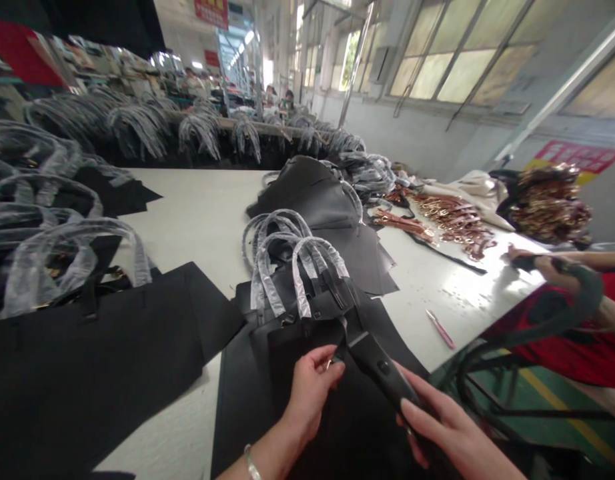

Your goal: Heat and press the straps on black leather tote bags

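Black bag pieces (307,400) lie stacked at the centre of the white table, their handles (275,267) wrapped in clear plastic and arching upward. My left hand (315,383) pinches the end of a thin black strap (340,340) over the top piece, with a small bit of metal showing at the fingertips. A black handheld tool (382,370) is in my right hand (432,417), its wide flat head close to the strap. A gap shows between the tool's head and my left fingers.
More black bags (112,347) with wrapped handles cover the left. Brown straps with metal clasps (452,220), a pink-handled pointed tool (441,330) and another person's hands (552,267) holding a dark hose-like object are at right. Further bag pieces (307,193) lie behind.
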Tool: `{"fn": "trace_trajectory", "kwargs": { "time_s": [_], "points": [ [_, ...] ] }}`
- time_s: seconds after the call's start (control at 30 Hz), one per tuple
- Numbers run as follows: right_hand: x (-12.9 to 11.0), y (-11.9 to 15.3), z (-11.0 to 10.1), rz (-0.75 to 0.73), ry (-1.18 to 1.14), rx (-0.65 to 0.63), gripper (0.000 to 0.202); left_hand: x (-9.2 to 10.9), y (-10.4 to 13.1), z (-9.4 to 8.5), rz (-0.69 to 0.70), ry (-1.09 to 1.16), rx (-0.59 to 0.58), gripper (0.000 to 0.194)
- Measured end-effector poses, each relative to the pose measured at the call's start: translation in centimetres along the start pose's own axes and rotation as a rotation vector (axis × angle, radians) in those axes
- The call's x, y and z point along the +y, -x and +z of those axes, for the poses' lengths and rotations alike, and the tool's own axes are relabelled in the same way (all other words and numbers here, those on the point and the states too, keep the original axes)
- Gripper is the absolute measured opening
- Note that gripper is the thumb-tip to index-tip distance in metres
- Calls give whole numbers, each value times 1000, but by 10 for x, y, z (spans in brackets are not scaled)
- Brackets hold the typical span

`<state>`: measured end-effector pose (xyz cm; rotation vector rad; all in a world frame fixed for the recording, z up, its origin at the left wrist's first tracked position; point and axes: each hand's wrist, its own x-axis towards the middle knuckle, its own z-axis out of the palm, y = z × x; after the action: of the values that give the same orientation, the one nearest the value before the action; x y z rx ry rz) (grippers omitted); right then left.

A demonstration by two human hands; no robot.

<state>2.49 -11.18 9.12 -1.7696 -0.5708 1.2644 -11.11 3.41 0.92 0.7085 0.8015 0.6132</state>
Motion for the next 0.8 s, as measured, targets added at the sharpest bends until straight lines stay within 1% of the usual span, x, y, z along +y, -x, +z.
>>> {"fn": "trace_trajectory", "kwargs": {
  "time_s": [0.07,0.13,0.23,0.3,0.37,0.4,0.43,0.47,0.5,0.53,0.57,0.6,0.63,0.67,0.7,0.73,0.8],
  "points": [
    [7,5,-1,39,23,-46,84,-2,-1,-1,34,-31,-5,44],
    [13,6,2,55,45,-92,81,-5,-3,-2,64,-37,-47,43],
    [13,-3,12,51,33,-117,75,-12,-7,-4,97,-80,-86,40],
    [8,-12,18,23,10,-69,75,-17,-8,-5,109,-153,-98,40],
    [2,-19,22,-19,-8,17,77,-17,-7,-8,133,-286,-119,42],
    [0,-22,22,-40,-14,52,78,-13,-5,-10,181,-383,-135,42],
    [-2,-23,21,-55,-17,69,79,-7,-4,-14,264,-501,-141,40],
    [-2,-24,20,-61,-14,67,79,1,-3,-18,377,-636,-125,37],
    [-1,-23,19,-58,-6,54,79,11,-2,-24,503,-788,-80,35],
    [0,-23,18,-52,6,40,79,22,-3,-30,616,-948,7,35],
    [2,-22,18,-45,17,25,79,32,-6,-36,689,-1103,120,36],
    [3,-21,19,-38,28,9,78,42,-10,-43,711,-1238,233,38],
    [4,-21,21,-35,39,-4,77,50,-14,-49,691,-1347,315,40],
    [4,-22,23,-35,52,-18,77,57,-19,-54,648,-1430,358,40],
    [3,-23,27,-40,65,-33,76,61,-24,-59,601,-1485,367,37],
    [2,-24,30,-43,79,-50,75,63,-29,-62,567,-1511,351,33],
    [-1,-29,37,-50,109,-82,73,65,-34,-66,551,-1483,309,31]
  ]
}}
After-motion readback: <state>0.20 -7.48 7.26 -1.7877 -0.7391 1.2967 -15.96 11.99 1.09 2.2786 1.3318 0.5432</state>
